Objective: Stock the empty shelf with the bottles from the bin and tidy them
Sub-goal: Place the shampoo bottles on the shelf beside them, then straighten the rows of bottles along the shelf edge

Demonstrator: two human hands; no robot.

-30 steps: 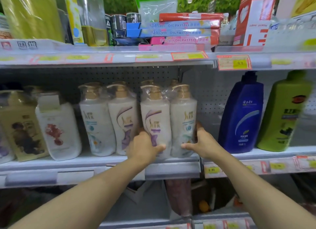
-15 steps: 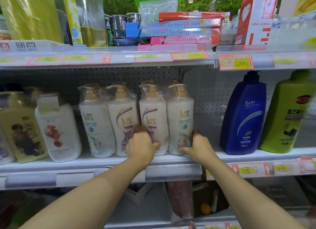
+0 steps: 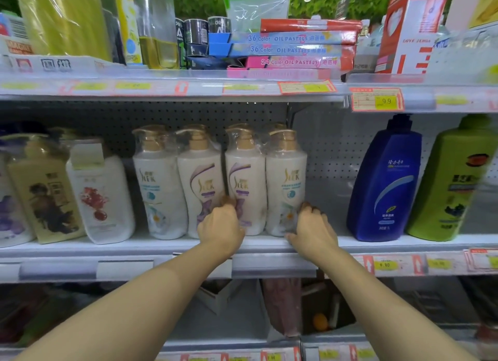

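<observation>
Two wrapped twin packs of white pump bottles stand upright on the shelf (image 3: pixel 269 243). The left hand (image 3: pixel 221 227) curls its fingers round the right-hand twin pack (image 3: pixel 265 183) at its left base; the right hand (image 3: pixel 312 230) cups its right base, directly ahead

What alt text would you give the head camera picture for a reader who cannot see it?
Two bare hands reach to a store shelf: the left hand and the right hand grip the bases of a wrapped pair of white pump bottles. A second wrapped pair stands just to their left, a blue bottle and a green bottle to the right.
</observation>
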